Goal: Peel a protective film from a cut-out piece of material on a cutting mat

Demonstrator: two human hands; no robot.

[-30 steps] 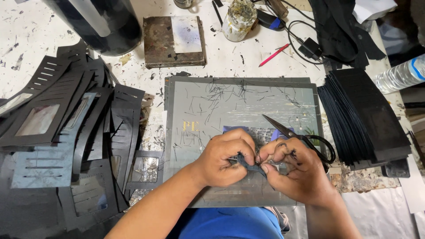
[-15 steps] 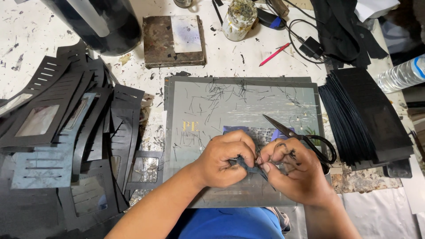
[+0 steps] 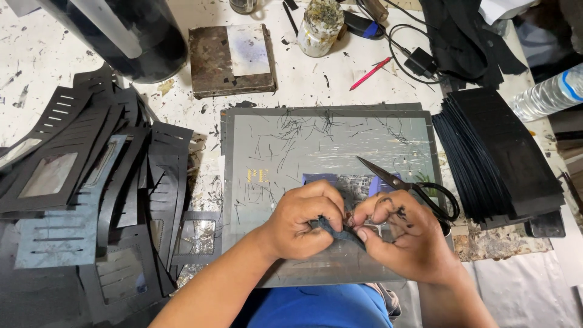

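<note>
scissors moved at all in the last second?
No. The scissors lie at the same spot on the grey cutting mat, tips toward its middle, handles at its right edge beside the stack of black sheets.

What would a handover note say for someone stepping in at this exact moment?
Left hand: pinching a small dark strip over the grey mat.
Right hand: fingers pinch the strip's other end.
Scissors: lying open on the mat beside the right hand, not held.
Cut slotted pieces are heaped at left; a neat stack of dark sheets sits at right.
Done: many pieces already cut. Left: the strip is in hand; the stack at right looks unworked.
</note>
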